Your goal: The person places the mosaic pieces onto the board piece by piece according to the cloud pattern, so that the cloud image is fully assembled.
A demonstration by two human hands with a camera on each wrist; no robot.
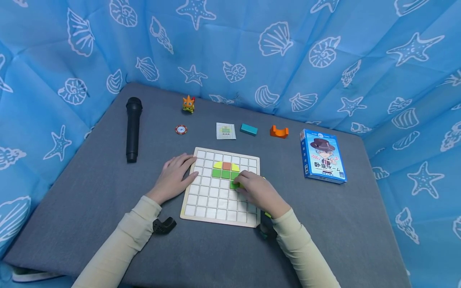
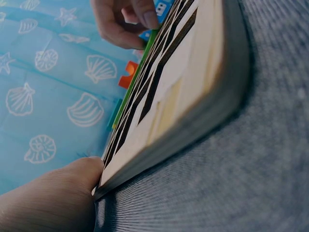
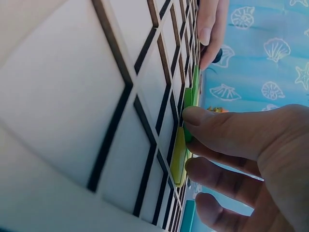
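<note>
A square wooden grid board point(image 1: 210, 219) with white cells lies on the table. Brown point(image 1: 226, 166), yellow point(image 1: 235, 167) and green point(image 1: 216, 173) tiles fill some of its upper cells. My left hand point(image 1: 175, 176) rests at the board's left edge, fingers extended, thumb on the rim. Over the right half, my right hand point(image 1: 257, 188) pinches a green tile point(image 1: 233, 185) between thumb and fingers, just below the green row. In the right wrist view, a yellow tile point(image 3: 178, 162) sits close beside the pinched tile. My right hand covers several cells.
Behind the board lie a pattern card point(image 1: 225, 131), a teal block point(image 1: 249, 129), an orange arch block point(image 1: 279, 132), a poker chip point(image 1: 181, 129) and a small figurine point(image 1: 188, 104). A microphone point(image 1: 133, 130) lies left, a blue game box point(image 1: 323, 156) right. Yellow pieces point(image 1: 268, 215) show by my right wrist.
</note>
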